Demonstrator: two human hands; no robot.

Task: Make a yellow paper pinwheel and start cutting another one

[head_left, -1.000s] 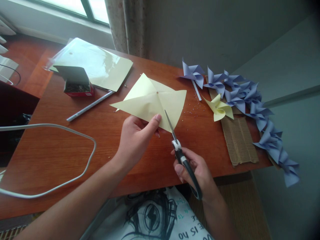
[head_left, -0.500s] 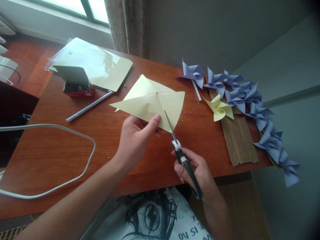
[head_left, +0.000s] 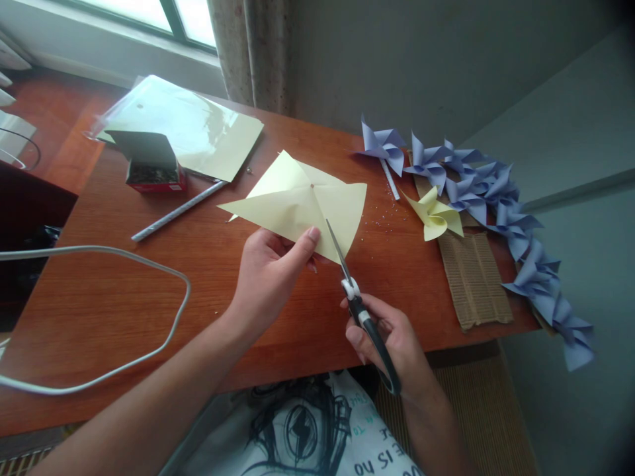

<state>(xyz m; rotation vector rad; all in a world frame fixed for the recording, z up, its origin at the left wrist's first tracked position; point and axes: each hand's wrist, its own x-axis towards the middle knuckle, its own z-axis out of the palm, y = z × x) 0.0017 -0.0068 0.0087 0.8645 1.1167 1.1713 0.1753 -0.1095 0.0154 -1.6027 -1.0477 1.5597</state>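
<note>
Scissors cutting into a yellow sheet above the table's near edge
Left hand (head_left: 268, 274) pinches one yellow paper sheet (head_left: 297, 201); right hand (head_left: 391, 340) grips one pair of scissors (head_left: 354, 297), blades nearly closed in the sheet; one yellow pinwheel (head_left: 435, 215) near the right edge

Wooden table (head_left: 124, 311), reddish. On it: white cable (head_left: 163, 264) looped at left; red box (head_left: 151, 173), lid open, on plastic sleeve (head_left: 198, 129) w/ paper; silver stick (head_left: 178, 210) beside box; cardboard strip (head_left: 473, 277) at right edge; blue pinwheels (head_left: 496, 198) in a row; one yellow pinwheel (head_left: 436, 215) near them.
</note>
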